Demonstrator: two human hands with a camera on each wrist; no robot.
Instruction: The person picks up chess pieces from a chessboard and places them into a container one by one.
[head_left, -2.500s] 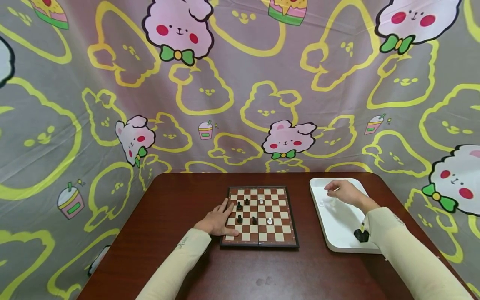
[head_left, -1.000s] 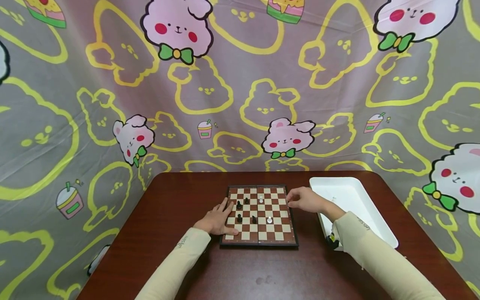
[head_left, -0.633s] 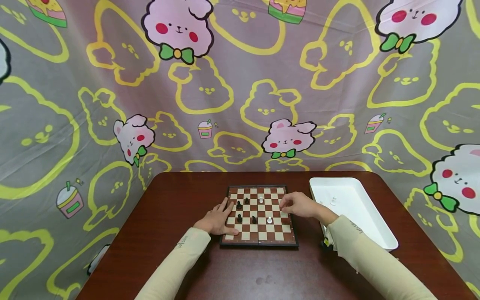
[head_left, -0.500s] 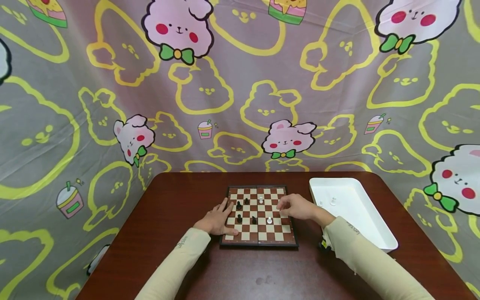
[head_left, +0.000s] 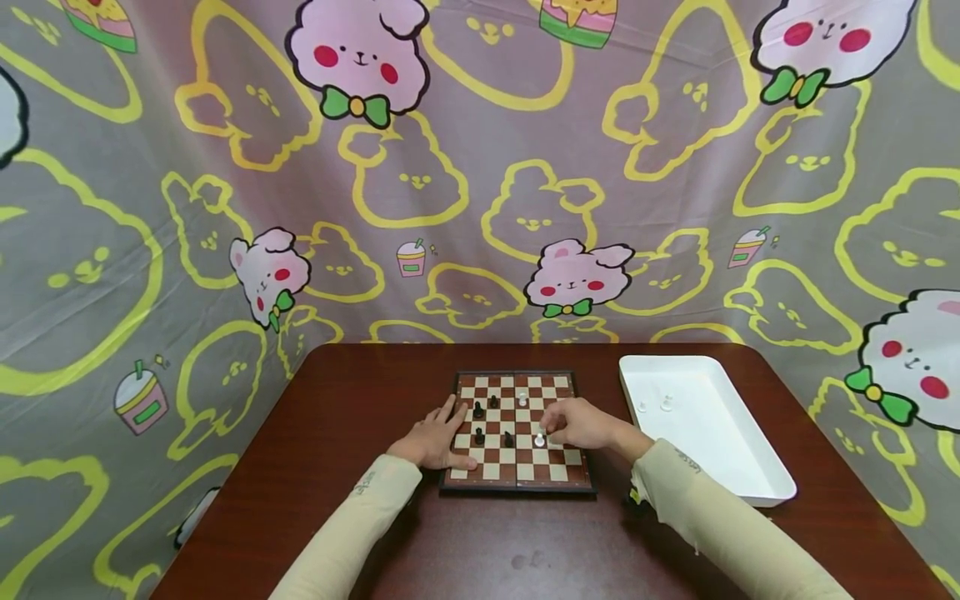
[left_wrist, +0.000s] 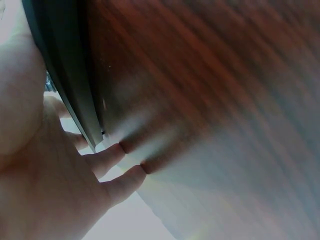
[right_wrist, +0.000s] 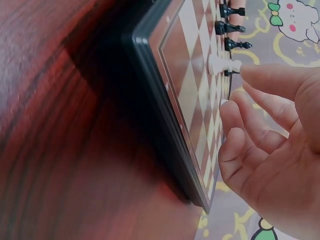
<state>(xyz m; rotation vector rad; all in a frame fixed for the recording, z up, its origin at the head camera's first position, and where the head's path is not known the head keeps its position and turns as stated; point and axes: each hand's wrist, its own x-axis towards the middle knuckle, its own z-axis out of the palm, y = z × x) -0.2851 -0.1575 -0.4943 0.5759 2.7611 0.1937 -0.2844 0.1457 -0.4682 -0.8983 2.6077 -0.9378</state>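
Observation:
My left hand [head_left: 431, 442] rests flat along the left side of the chessboard [head_left: 517, 486], thumb on the board and fingers spread. In the left wrist view, some fingertips [left_wrist: 137, 172] reach the table beside the board's dark edge. Over the board's right half, my right hand [head_left: 581, 423] bends its fingers, thumb tip right by the top of a white chess piece [right_wrist: 220, 65]; whether they touch I cannot tell. That piece stands upright on the board. Another white chess piece [head_left: 522, 400] stands farther back. Several black chess pieces, including a knight [head_left: 508, 439], stand on the left half.
To the right of the board lies a white tray [head_left: 720, 450] with small white pieces [head_left: 666, 403] in its far left part. The brown table [head_left: 375, 375] is bounded by a patterned cloth [head_left: 465, 250] at the back and sides.
From above the tray, my right hand has moved left to the board, reaching the nearer white piece. Two white pieces now show in the tray. My left hand has stayed in place.

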